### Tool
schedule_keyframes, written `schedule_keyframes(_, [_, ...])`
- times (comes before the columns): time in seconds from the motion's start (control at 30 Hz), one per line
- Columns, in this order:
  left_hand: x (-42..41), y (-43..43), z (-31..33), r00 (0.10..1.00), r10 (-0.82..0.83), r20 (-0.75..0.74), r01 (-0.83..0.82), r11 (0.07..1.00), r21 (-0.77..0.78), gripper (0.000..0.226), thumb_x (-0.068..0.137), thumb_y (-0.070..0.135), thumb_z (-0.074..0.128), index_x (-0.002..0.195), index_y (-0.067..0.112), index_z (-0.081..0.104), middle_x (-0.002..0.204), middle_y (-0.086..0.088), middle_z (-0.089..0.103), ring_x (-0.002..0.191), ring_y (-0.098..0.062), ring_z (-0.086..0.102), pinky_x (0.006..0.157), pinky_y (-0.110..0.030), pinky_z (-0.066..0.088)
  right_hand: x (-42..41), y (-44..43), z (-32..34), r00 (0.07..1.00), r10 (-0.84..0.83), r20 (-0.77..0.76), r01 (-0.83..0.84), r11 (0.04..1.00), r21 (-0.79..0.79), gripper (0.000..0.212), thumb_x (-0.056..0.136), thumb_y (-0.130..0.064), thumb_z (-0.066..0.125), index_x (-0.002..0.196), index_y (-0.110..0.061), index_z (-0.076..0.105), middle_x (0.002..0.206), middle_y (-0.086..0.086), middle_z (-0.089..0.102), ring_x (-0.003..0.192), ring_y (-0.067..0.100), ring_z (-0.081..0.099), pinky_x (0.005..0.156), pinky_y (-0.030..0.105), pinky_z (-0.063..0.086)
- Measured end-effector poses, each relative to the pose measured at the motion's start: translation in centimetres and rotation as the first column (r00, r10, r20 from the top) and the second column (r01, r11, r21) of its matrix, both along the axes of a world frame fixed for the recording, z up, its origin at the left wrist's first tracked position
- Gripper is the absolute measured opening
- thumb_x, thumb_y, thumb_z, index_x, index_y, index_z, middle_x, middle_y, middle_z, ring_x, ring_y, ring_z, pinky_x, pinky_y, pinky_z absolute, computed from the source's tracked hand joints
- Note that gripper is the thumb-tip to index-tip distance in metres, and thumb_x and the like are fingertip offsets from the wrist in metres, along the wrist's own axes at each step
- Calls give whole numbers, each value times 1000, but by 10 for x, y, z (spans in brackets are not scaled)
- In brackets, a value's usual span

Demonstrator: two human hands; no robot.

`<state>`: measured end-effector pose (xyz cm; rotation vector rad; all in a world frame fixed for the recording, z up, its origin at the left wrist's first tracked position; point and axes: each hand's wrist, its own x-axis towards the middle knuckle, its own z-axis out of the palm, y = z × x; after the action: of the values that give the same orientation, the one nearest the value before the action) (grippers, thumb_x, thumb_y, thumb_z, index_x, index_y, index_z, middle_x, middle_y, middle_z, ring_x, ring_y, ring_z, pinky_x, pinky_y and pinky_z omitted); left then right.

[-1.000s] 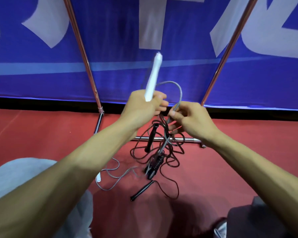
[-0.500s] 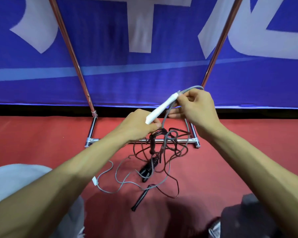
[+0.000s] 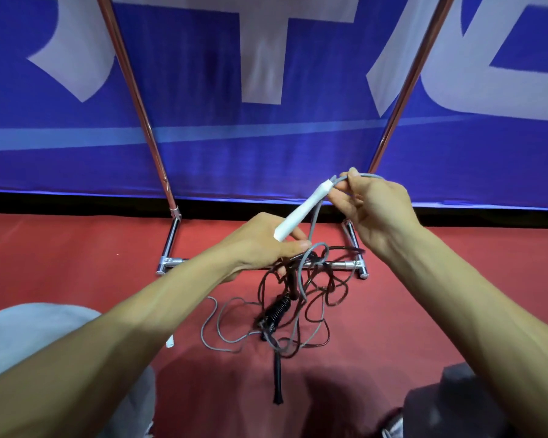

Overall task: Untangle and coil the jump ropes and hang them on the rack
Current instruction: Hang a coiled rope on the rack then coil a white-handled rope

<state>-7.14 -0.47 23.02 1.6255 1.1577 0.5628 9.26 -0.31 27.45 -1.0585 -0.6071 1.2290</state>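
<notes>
Red floor (image 3: 76,263) meets a blue banner (image 3: 203,153) behind the far rack (image 3: 170,240). Left hand (image 3: 260,245) grips a white handle (image 3: 301,213); right hand (image 3: 370,207) pinches grey rope (image 3: 312,229).

white handle (image 3: 301,210), grey rope (image 3: 222,324), black rope (image 3: 336,289), red floor (image 3: 76,257)

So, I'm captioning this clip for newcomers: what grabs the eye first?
A white handle, gripped by the left hand, slants up to the right hand, which pinches its grey cord. Below, a tangle of dark and grey ropes dangles onto the red floor, before the rack.
</notes>
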Motion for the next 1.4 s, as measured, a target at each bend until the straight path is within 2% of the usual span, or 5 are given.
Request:
schedule_keyframes(0.23, [6,2,-7,993,110,-33,-108,993,51,15,98,18,50,85,10,51,59,-8,51,50,-25,67,57,-32,37,-4,-1,-20,930,269,252,-216,951,-219,21,98,-19,50,88,-6,62,87,12,68,77,24,66,75,32,56])
schedule_keyframes(0.63, [-5,13,2,940,320,-120,-266,905,331,18,97,25,51,85,13,57,75,-1,61,60,-14,50,54,-27,37,-8,-13,-32,-133,425,895,-398,804,-441,24,87,-29,66,68,-15,65,64,-3,65,50,0,55,54,16,44])
schedule_keyframes(0.8, [0,10,9,950,305,66,-309,896,319,17,97,22,53,86,11,58,69,3,67,58,-10,61,64,-28,52,-7,-14,-34,277,530,802,-439,812,-385,15,85,-15,71,83,-7,59,78,12,69,61,26,71,56,35,59])
schedule_keyframes(1.07, [5,7,21,811,329,484,-379,925,7,18,94,5,54,76,4,58,57,0,56,52,-17,53,50,-27,49,-13,-8,-41,1,107,994,-460,883,-94,19,89,-32,60,81,-20,73,80,-2,66,77,9,51,72,24,38])
schedule_keyframes(1.4, [-7,14,33,603,513,611,-524,832,-180,18,98,15,56,82,8,57,69,-4,55,53,-15,55,52,-24,51,-24,-16,-40,274,337,901,-598,793,-114,17,86,-31,69,82,-15,68,82,-4,69,72,6,59,68,14,44])
